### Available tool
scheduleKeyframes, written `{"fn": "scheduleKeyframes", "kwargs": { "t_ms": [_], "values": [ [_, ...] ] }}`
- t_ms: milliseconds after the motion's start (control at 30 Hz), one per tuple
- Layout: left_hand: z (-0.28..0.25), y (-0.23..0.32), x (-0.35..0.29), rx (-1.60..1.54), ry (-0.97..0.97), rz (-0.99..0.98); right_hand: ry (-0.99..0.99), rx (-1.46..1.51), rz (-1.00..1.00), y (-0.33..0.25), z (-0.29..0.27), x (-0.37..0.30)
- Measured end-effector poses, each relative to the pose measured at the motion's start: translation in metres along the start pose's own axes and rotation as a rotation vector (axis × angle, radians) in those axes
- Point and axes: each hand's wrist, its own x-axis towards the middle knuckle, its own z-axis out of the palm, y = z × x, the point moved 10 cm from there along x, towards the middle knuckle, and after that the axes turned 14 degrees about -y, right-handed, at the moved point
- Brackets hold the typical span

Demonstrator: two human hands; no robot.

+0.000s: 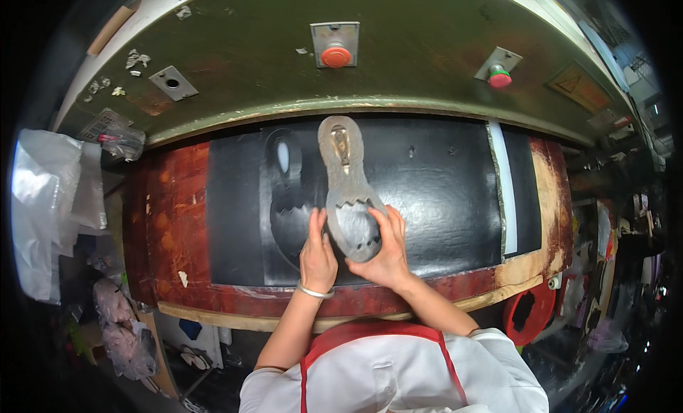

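Note:
A grey sole-shaped cutting die (346,189), with a zigzag strip across it and a golden metal piece in its narrow far end, stands over the black sheet (441,192). My right hand (388,253) grips its near, wider end from the right, thumb and fingers spread around the rim. Along the die's left side, my left hand (318,262) has its fingers stretched out and pointing away from me; whether they touch the rim I cannot tell. A sole-shaped outline (288,192) with a matching zigzag marks the sheet left of the die.
The sheet lies on a worn red-brown board (167,221). Behind rises a green machine beam (413,57) with a red push button (336,56) and a second, green-ringed one (499,78). Clear plastic bags (53,207) hang at left; a red ring-shaped object (530,315) is at right.

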Motion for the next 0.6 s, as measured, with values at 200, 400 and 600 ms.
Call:
{"fn": "scheduleKeyframes", "kwargs": {
  "t_ms": [200, 400, 600],
  "values": [
    [0.032, 0.010, -0.030, 0.273, -0.213, 0.038, -0.068, 0.691, 0.045, 0.016, -0.011, -0.023],
    [0.032, 0.021, -0.032, 0.537, -0.210, 0.050, -0.005, 0.726, 0.067, 0.032, -0.058, -0.040],
    [0.032, 0.016, -0.024, 0.519, -0.215, 0.055, -0.057, -0.169, 0.062, 0.038, -0.078, -0.046]
  ]
}}
